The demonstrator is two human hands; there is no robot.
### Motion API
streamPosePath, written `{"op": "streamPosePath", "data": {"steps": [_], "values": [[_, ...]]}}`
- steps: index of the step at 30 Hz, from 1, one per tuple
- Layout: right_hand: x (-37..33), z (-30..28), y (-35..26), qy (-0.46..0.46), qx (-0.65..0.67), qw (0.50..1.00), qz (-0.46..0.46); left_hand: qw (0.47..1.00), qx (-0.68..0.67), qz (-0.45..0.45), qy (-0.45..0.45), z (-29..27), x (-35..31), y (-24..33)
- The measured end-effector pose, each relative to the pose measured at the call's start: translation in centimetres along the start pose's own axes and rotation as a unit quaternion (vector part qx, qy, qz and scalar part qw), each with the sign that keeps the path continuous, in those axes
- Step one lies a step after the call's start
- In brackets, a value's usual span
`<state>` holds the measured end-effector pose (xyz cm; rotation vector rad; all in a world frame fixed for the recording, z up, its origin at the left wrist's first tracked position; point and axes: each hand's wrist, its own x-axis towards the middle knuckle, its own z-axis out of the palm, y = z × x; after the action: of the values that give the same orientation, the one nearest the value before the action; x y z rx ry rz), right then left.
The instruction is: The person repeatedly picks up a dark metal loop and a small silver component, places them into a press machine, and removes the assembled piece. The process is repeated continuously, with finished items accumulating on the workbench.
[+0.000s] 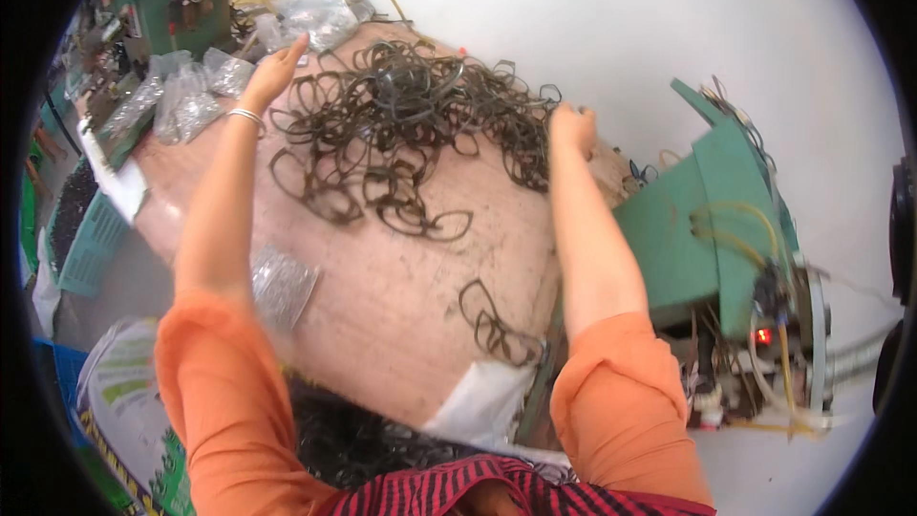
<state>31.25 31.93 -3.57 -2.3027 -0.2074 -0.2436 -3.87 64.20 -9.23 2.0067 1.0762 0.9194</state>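
A tangled heap of dark brown and black eyeglass frames [411, 105] lies across the far half of a pinkish-tan tabletop [373, 315]. My left hand [274, 75] is beyond the heap's left side, next to clear plastic bags, fingers stretched out and nothing seen in it. At the heap's right edge, my right hand [573, 129] has its fingers curled in. Its fingertips are partly hidden, so whatever it may hold does not show. A few loose eyeglass frames [497, 330] lie nearer me, apart from the heap.
Clear bags of small shiny parts [186, 100] sit at the far left, and another bag [282, 287] lies by my left forearm. Green machines stand at right [688, 229] and far left [181, 0]. White sheet material [482, 401] covers the near corner. A teal basket [91, 229] stands left.
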Motion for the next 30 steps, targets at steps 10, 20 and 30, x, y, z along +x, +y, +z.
{"op": "streamPosePath", "data": {"steps": [10, 20, 30], "values": [[17.5, 8.3, 9.9, -0.309, -0.045, 0.95, -0.026, 0.973, -0.034, -0.013, -0.23, 8.1, 0.1, 2.6], [9.7, 0.4, 7.6, -0.462, -0.22, 0.858, 0.031, 0.968, -0.17, -0.119, -0.14, 15.3, -15.7, 8.7], [0.3, -8.7, -0.4, -0.144, -0.272, 0.925, -0.222, 0.964, 0.058, 0.142, -0.215, 4.9, -24.2, 14.8]]}}
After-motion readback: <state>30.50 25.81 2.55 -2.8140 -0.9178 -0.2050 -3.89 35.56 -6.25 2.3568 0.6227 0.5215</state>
